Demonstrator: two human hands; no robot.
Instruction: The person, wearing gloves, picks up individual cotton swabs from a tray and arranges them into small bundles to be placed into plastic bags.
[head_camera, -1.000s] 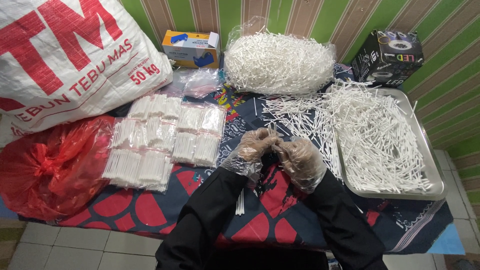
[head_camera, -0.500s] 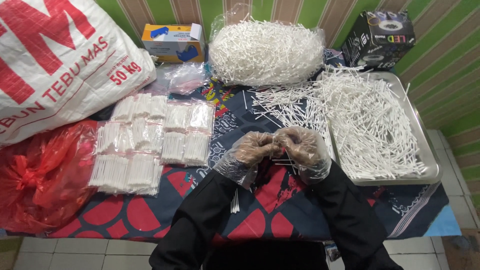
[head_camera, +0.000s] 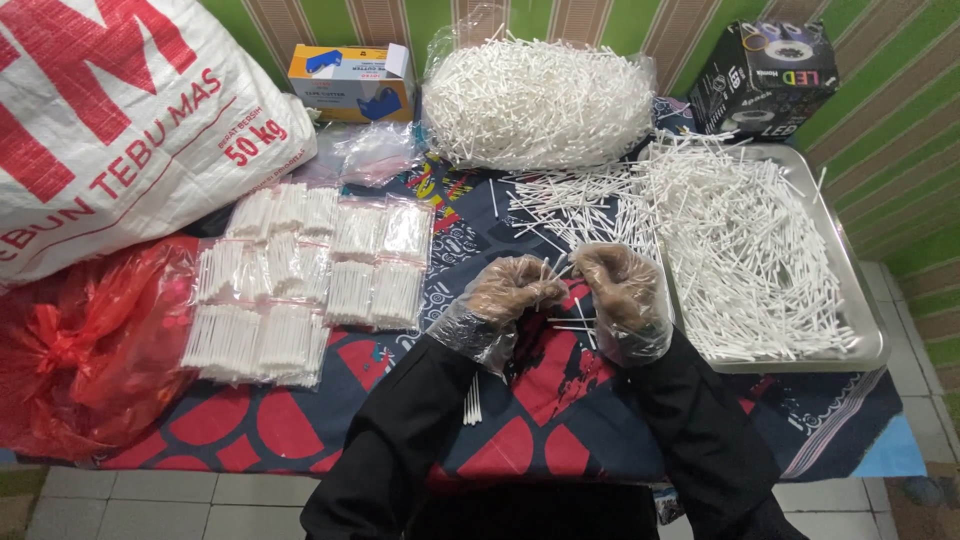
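Both of my hands wear clear plastic gloves over black sleeves. My left hand (head_camera: 510, 290) and my right hand (head_camera: 622, 290) meet above the patterned cloth (head_camera: 560, 400) and pinch a few thin white sticks (head_camera: 562, 268) between their fingertips. Loose white sticks (head_camera: 575, 205) lie scattered just beyond my hands. A metal tray (head_camera: 860, 330) heaped with more sticks sits right of my right hand. Small clear packets of sticks (head_camera: 300, 280) lie in rows left of my left hand. A few sticks (head_camera: 472, 400) rest by my left forearm.
A big clear bag of white sticks (head_camera: 535, 100) stands at the back centre. A large white woven sack (head_camera: 120, 130) and a red plastic bag (head_camera: 80, 350) fill the left side. A yellow-blue box (head_camera: 350, 80) and a black box (head_camera: 765, 75) sit at the back.
My hands stay together at the cloth's centre, working the sticks between the fingertips. The view has shifted slightly downward.
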